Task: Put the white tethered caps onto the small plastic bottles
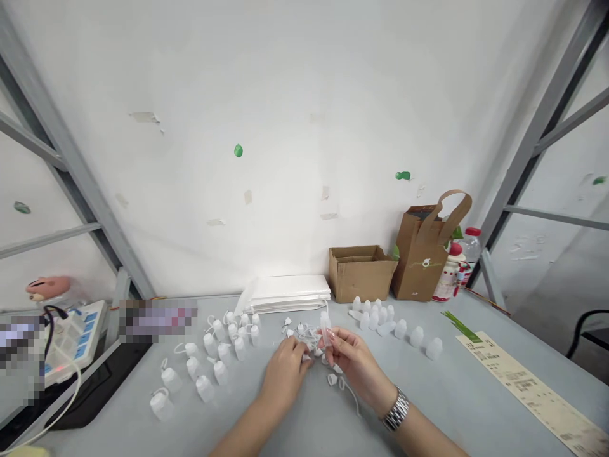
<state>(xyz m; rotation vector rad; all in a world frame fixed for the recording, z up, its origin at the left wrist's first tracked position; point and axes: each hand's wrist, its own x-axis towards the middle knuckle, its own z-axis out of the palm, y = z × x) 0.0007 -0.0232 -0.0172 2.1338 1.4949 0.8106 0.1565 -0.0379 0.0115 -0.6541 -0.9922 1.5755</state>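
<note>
My right hand (351, 357), a metal watch on its wrist, holds a small clear plastic bottle (325, 325) upright between its fingertips. My left hand (287, 367) is closed in a pinch on a small white cap (306, 358) just left of the bottle. Between and beyond the hands lies a heap of white tethered caps (304, 331). Left of the hands stand several capped bottles (223, 348). To the right stand several uncapped bottles (380, 315).
An open cardboard box (360, 273) and a brown paper bag (421, 254) stand against the wall, with drink bottles (457, 263) beside them. A stack of white bags (285, 294) lies behind the caps. A printed paper strip (528, 387) lies at right, a device with cables (71, 339) at left.
</note>
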